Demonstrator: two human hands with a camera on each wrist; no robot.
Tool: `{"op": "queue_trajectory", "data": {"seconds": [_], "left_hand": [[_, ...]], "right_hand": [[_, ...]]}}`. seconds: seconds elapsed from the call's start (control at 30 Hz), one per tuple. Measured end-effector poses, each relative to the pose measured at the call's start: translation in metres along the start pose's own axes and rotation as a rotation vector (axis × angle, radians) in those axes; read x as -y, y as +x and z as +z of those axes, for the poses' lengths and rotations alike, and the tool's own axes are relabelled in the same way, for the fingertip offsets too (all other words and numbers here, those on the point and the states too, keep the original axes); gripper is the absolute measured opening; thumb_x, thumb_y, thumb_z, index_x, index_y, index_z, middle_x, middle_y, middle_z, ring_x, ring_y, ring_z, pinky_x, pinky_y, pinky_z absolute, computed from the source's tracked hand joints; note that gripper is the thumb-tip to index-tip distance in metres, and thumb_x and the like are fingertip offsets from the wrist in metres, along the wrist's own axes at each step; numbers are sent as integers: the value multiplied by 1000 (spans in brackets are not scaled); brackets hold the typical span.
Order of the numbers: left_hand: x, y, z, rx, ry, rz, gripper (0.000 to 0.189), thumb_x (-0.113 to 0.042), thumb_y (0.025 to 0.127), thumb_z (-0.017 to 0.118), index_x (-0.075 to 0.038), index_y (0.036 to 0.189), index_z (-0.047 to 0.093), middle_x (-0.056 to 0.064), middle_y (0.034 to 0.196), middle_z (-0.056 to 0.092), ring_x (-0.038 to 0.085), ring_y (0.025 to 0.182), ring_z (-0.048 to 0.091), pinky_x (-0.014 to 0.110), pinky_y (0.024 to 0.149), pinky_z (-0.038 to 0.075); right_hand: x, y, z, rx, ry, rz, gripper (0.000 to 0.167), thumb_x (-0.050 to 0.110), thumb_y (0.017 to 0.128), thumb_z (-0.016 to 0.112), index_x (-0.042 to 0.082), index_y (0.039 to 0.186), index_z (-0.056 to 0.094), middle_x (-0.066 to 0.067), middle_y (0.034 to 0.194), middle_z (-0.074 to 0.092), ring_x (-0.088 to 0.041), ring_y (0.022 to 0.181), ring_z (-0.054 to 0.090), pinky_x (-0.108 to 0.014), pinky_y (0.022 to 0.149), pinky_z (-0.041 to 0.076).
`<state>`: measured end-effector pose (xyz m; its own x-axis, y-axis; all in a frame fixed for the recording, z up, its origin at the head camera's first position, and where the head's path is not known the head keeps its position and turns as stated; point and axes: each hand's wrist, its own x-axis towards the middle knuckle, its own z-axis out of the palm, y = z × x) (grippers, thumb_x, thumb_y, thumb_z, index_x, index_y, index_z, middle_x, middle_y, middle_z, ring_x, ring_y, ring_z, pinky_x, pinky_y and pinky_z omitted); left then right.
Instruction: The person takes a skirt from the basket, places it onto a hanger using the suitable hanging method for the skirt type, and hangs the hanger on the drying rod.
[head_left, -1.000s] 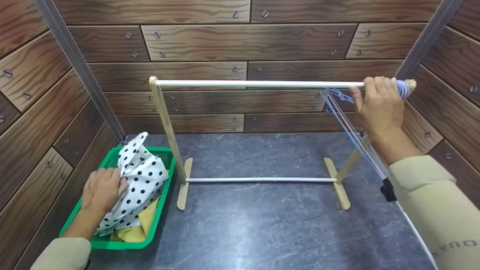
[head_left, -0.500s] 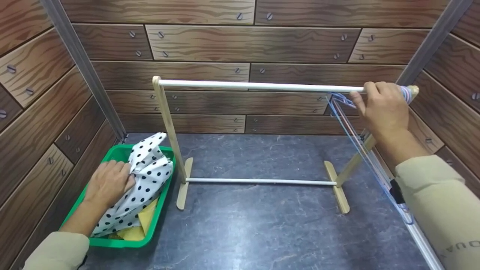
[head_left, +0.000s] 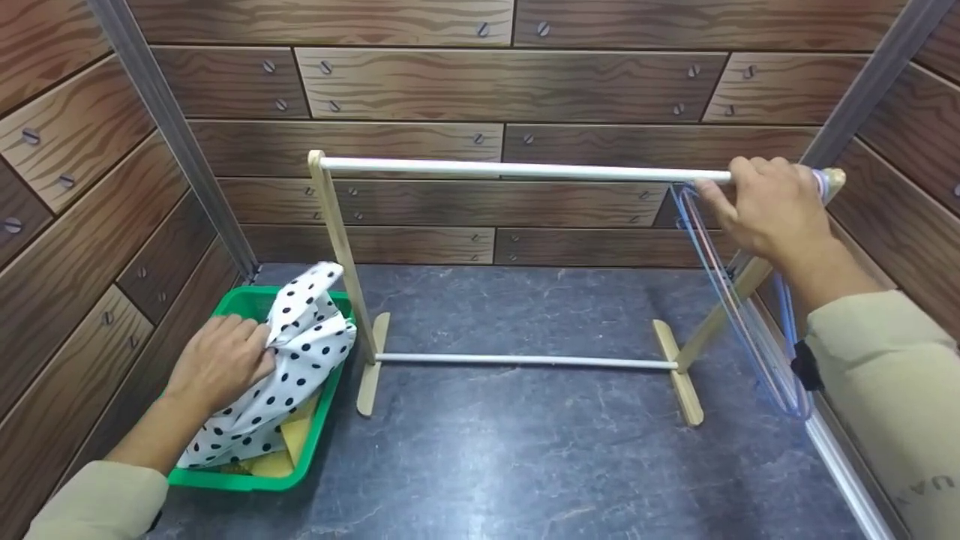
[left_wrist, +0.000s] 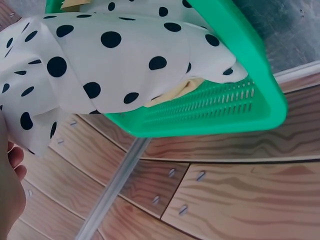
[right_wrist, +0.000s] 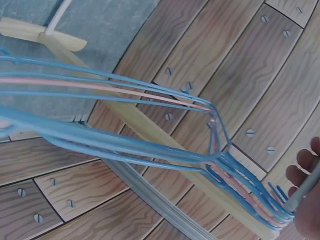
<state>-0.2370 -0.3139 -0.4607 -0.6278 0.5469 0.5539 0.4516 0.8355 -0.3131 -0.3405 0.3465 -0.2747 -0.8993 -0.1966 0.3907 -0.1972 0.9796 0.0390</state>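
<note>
My left hand [head_left: 217, 360] grips a bunched fold of a white cloth with black dots [head_left: 311, 367]. Most of that cloth lies in a green basket [head_left: 240, 481], its gathered top rising above the rim. My right hand [head_left: 776, 206] curls over the white top rod [head_left: 525, 170] of a wooden rack, near its right end. Blue and pink hangers [right_wrist: 100, 135] dangle in a bundle from the rod, their hooks crowded beside my right fingers [right_wrist: 307, 160]. In the left wrist view, the dotted cloth [left_wrist: 110, 60] drapes across the basket.
Under the dotted cloth lies yellow fabric [head_left: 296, 435]. The rack's left post [head_left: 341, 255] stands just beyond the basket, and a lower white rod [head_left: 525, 361] joins its feet. Wood-patterned panels [head_left: 420, 82] enclose the dark marbled surface [head_left: 480, 450] on three sides.
My right hand has slid right along the rod, closer to its end. The hangers' lower ends have swung. My left hand has shifted slightly right, still holding the dotted cloth.
</note>
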Motion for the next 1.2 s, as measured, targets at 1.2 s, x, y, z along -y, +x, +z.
{"op": "queue_trajectory", "data": {"seconds": [1.2], "left_hand": [[-79, 76, 3, -8, 6, 184, 24, -23, 90, 46, -6, 73, 47, 8, 65, 46, 29, 67, 50, 42, 73, 41]], "right_hand": [[-1, 5, -4, 58, -28, 8, 68, 63, 102, 20, 0, 87, 41, -24, 85, 47, -47, 82, 50, -62, 79, 37]]}}
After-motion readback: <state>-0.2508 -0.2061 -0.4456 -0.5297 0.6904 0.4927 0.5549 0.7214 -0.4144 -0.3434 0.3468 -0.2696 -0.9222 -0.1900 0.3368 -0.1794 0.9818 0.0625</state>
